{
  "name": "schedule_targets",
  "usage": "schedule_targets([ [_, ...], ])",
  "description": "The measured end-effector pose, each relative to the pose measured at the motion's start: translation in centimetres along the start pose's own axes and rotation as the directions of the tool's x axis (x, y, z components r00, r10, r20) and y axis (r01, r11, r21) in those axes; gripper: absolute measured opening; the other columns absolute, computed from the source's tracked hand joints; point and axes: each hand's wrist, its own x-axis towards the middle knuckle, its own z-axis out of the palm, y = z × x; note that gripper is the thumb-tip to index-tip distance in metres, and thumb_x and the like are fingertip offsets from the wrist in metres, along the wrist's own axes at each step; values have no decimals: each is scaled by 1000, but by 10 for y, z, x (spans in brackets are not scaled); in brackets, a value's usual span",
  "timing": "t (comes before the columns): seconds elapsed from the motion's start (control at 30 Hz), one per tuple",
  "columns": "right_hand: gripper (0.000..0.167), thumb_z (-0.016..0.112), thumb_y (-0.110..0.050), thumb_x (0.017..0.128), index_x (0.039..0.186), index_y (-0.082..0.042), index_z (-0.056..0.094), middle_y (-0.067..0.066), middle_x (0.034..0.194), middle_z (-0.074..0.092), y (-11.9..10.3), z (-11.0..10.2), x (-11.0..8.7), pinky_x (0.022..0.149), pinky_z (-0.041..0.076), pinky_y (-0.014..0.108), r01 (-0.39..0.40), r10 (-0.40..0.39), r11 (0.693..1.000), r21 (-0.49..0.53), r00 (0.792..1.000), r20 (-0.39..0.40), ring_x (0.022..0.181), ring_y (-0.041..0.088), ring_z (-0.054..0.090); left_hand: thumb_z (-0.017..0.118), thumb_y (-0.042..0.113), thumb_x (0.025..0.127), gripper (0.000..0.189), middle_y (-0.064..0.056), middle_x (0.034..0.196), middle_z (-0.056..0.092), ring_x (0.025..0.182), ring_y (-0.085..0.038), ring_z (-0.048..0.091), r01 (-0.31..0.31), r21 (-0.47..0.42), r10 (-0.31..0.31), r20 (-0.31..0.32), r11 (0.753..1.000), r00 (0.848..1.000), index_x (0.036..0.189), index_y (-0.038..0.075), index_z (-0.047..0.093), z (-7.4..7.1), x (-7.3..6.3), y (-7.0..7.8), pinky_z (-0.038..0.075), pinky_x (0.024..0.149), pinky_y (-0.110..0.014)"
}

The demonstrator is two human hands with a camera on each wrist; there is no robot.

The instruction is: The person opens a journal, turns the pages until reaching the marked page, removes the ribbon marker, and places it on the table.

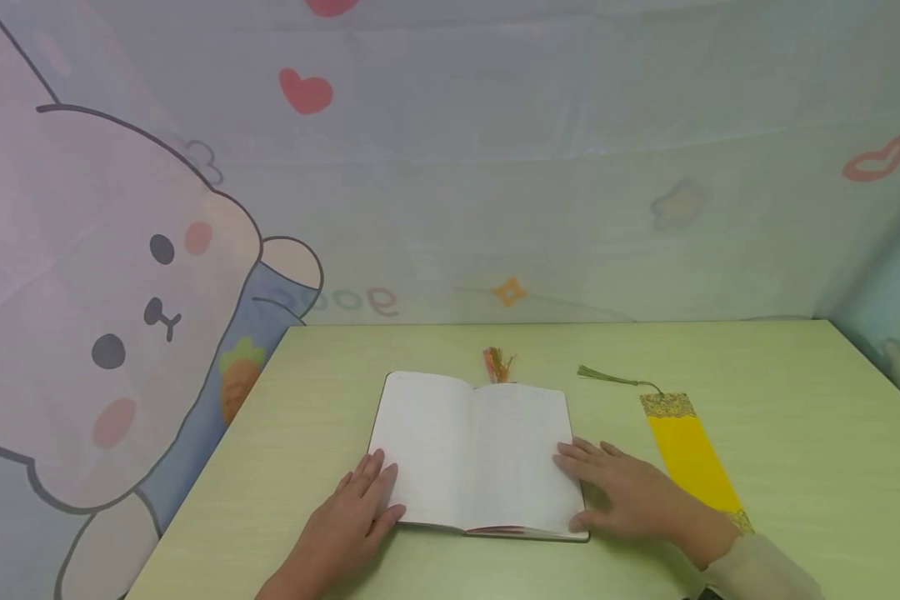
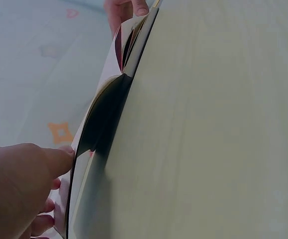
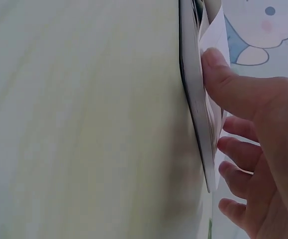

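Left hand (image 1: 345,521) and right hand (image 1: 633,496) rest, fingers loosely spread, on open book (image 1: 427,450)'s outer edges, no grip. Looks light, floppy-paged; best held by left and right sides.

The bookmark (image 1: 692,458) obstructs beside the book (image 1: 427,446); table (image 1: 817,442) farther right is free.

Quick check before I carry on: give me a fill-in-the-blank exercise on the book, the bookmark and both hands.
The book lies between the left hand and the right hand and is ____, not closed.
Most of the bookmark on the table is ____ in color.
Its tassel is ____ in color.
The hand nearer the bookmark is the ____ one.

Missing words: open; yellow; green; right.
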Motion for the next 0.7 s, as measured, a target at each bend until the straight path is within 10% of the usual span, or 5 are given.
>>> schedule_targets([
  [0.7, 71, 52, -58, 86, 133, -4, 51, 10, 138, 47, -7, -1, 0, 101, 33, 51, -6, 3, 999, -48, 998, -64, 126, 29, 43, 55, 36, 93, 53, -18, 143, 38, 134, -30, 31, 14, 5, -14, 11, 1000, 1000, 133, 1, 49, 2, -1, 1, 31, 105, -46],
])
